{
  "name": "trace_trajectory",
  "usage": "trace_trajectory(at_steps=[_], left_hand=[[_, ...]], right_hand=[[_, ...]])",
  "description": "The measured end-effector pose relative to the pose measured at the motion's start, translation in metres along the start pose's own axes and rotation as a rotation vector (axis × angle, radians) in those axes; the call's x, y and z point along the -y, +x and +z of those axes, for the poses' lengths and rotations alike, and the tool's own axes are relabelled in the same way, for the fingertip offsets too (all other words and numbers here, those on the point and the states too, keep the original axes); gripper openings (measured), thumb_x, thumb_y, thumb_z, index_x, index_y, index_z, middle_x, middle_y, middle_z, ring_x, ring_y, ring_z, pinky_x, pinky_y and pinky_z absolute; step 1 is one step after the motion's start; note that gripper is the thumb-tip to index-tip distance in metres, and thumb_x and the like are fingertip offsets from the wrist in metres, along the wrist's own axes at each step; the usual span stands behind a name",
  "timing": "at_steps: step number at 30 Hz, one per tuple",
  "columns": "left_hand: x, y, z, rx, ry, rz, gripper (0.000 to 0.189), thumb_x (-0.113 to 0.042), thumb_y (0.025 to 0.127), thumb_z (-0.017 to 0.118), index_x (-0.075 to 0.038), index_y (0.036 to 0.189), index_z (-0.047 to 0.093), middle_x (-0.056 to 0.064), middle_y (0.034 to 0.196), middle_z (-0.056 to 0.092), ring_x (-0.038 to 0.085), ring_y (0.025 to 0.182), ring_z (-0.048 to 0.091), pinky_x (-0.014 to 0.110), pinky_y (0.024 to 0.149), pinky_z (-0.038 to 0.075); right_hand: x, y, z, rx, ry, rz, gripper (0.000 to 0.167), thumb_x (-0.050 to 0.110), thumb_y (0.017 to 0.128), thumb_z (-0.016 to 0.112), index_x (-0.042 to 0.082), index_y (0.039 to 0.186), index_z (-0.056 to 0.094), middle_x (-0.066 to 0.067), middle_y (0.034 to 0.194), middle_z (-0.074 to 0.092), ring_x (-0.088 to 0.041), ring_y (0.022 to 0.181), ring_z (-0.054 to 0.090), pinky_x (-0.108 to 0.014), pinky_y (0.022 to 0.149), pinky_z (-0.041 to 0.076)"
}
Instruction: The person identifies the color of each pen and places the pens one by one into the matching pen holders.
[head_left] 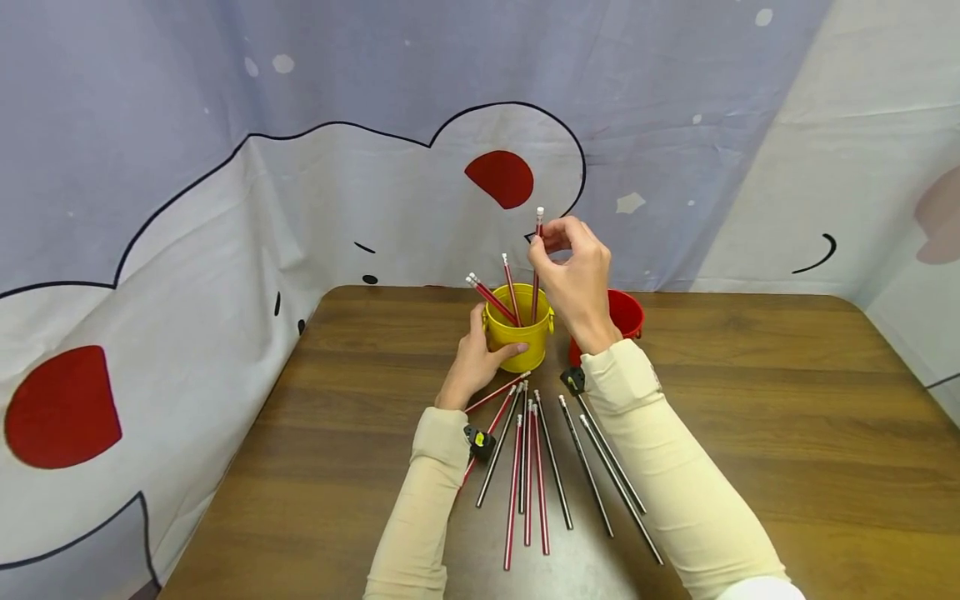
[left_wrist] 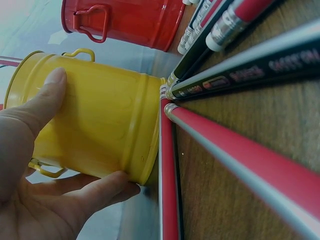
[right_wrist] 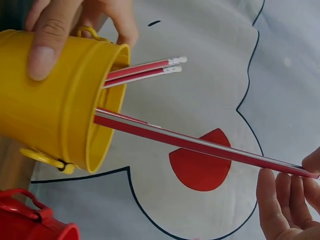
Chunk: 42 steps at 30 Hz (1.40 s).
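My left hand (head_left: pixel 474 360) grips the side of a small yellow bucket (left_wrist: pixel 95 115), thumb on the near face and fingers around the far side. Above its rim, my right hand (head_left: pixel 576 271) pinches a red pencil (right_wrist: pixel 180 143) near its white eraser end. The pencil's lower end is inside the bucket; whether it touches the bottom is hidden. Several other red pencils (head_left: pixel 491 300) lean in the bucket with their erasers up. Just behind my right wrist stands a red bucket (head_left: pixel 626 315), partly covered by the hand and forearm; its inside is mostly hidden.
Several red pencils (head_left: pixel 513 500) and black pencils (head_left: pixel 588 467) lie fanned out on the wooden table (head_left: pixel 787 417), in front of the buckets and between my forearms. A patterned cloth (head_left: pixel 360 192) hangs behind the table's back edge.
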<state>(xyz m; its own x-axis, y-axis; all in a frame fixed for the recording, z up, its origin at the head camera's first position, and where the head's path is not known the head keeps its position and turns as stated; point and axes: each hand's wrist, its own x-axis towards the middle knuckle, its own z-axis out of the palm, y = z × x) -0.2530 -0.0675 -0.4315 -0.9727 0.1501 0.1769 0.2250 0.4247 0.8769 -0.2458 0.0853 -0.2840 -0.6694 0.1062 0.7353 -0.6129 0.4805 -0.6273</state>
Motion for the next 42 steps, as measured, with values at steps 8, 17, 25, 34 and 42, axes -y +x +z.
trace_trajectory(at_steps=[8,17,25,34,42], left_hand=[[-0.002,-0.002,-0.001,-0.007,0.016,-0.01,0.083,-0.042,0.078,0.068,-0.025,0.14,0.016,0.007,0.127,0.05,0.024,0.116,0.05,0.041,0.102,0.036],[-0.001,0.0,0.001,-0.005,0.025,-0.001,0.083,-0.045,0.078,0.067,-0.025,0.141,0.016,0.008,0.127,0.05,0.024,0.116,0.05,0.04,0.101,0.037],[0.002,0.001,0.001,-0.009,0.033,0.006,0.084,-0.046,0.078,0.067,-0.025,0.141,0.016,0.009,0.125,0.051,0.025,0.113,0.052,0.04,0.099,0.039],[0.003,0.003,0.001,-0.008,0.073,0.011,0.087,-0.047,0.077,0.066,-0.025,0.142,0.013,0.013,0.13,0.049,0.027,0.115,0.052,0.04,0.098,0.04],[0.001,0.003,0.001,-0.008,0.094,0.015,0.088,-0.046,0.076,0.066,-0.024,0.142,0.013,0.013,0.132,0.048,0.027,0.114,0.052,0.039,0.098,0.041]], right_hand=[[-0.007,-0.012,0.005,0.048,-0.006,0.015,0.011,0.014,0.085,0.059,0.004,0.085,0.061,-0.006,0.083,0.062,-0.015,0.073,0.059,-0.028,0.061,0.052],[-0.019,-0.025,0.012,0.092,-0.005,0.004,0.008,0.011,0.084,0.06,0.003,0.085,0.061,-0.008,0.083,0.062,-0.017,0.073,0.06,-0.032,0.063,0.054],[-0.032,-0.043,0.021,0.16,-0.015,0.031,0.008,0.01,0.084,0.061,0.002,0.085,0.061,-0.009,0.084,0.062,-0.021,0.074,0.061,-0.031,0.064,0.055],[-0.039,-0.057,0.028,0.252,-0.019,0.084,0.007,0.007,0.083,0.062,0.001,0.086,0.061,-0.01,0.084,0.062,-0.02,0.075,0.061,-0.03,0.066,0.055],[-0.039,-0.061,0.033,0.267,-0.026,0.084,0.008,0.008,0.083,0.062,0.0,0.086,0.061,-0.01,0.083,0.063,-0.019,0.072,0.06,-0.029,0.065,0.054]])
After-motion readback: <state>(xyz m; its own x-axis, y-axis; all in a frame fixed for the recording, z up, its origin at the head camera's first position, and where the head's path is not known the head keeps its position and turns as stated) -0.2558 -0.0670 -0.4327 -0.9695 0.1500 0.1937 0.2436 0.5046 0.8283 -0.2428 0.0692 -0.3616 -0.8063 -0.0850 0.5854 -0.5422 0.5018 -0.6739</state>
